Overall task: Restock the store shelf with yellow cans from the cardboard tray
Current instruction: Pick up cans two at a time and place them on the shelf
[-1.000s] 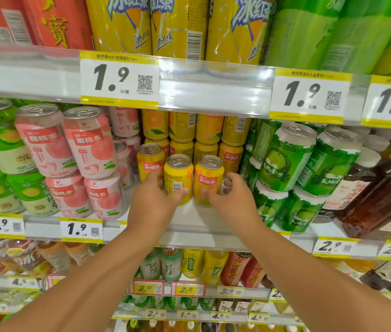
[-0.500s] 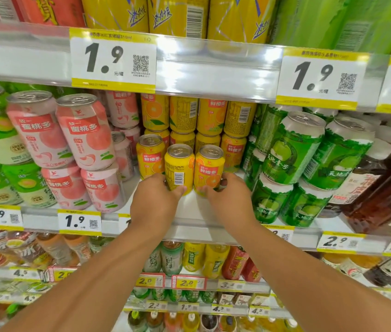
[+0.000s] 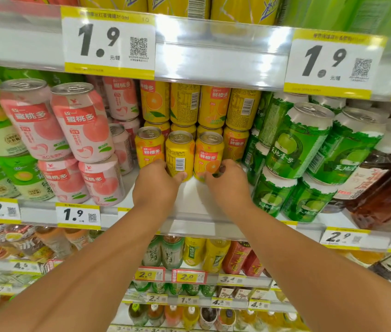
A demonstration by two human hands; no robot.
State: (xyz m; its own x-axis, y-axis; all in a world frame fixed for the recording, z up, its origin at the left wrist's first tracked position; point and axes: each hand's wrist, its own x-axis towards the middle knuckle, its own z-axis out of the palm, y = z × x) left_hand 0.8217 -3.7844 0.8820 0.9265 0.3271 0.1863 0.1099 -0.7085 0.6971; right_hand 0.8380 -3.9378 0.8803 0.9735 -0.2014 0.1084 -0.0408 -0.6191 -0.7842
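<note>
Three yellow orange-drink cans stand in a front row on the white shelf (image 3: 189,200), with more yellow cans stacked two high behind them. My left hand (image 3: 156,188) grips the base of the middle yellow can (image 3: 180,152); its thumb lies across the can's lower right. Around the base of the right yellow can (image 3: 209,154) is my right hand (image 3: 228,188), thumb at the front and fingers curled round its right side. The left yellow can (image 3: 149,147) stands beside my left hand, which hides its base. The cardboard tray is not in view.
Pink peach cans (image 3: 82,123) are stacked at the left and green apple cans (image 3: 299,144) close at the right. Brown tea bottles (image 3: 381,183) lean at the far right. The upper shelf's price rail (image 3: 213,58) hangs just above the stacked cans. Bare shelf lies in front of the row.
Both hands stay on the same two front cans. The view has shifted and the cans sit slightly further right; I cannot tell whether the cans slid on the shelf.
</note>
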